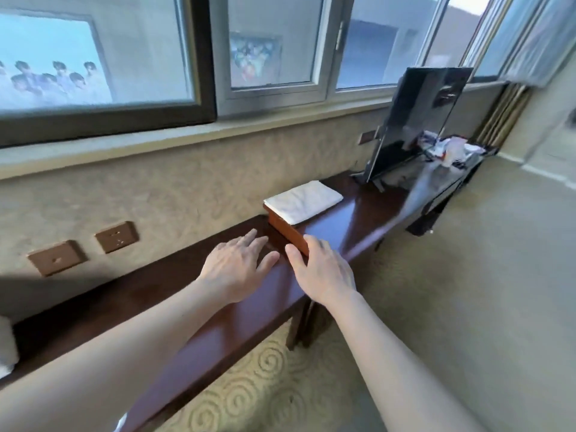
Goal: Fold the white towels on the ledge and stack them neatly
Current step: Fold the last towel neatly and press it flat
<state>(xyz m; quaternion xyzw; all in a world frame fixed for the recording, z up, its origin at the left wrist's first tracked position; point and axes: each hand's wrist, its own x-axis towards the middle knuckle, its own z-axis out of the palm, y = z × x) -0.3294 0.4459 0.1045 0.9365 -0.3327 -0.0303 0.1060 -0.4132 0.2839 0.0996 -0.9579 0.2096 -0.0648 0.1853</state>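
Towel [304,201], folded flat, lies on a brown box [288,233] on the bench [193,294], its long axis running along the bench. Near the box, left hand [238,269] and right hand [324,272] hover with fingers spread, holding nothing.

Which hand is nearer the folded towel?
Right. The right hand has its fingers at the near corner of the wooden box under the folded towel; the left hand hovers over the ledge, further left.

Hotel-like room: patterned carpet [249,391], wall sockets [117,236], dark wooden ledge [237,313].
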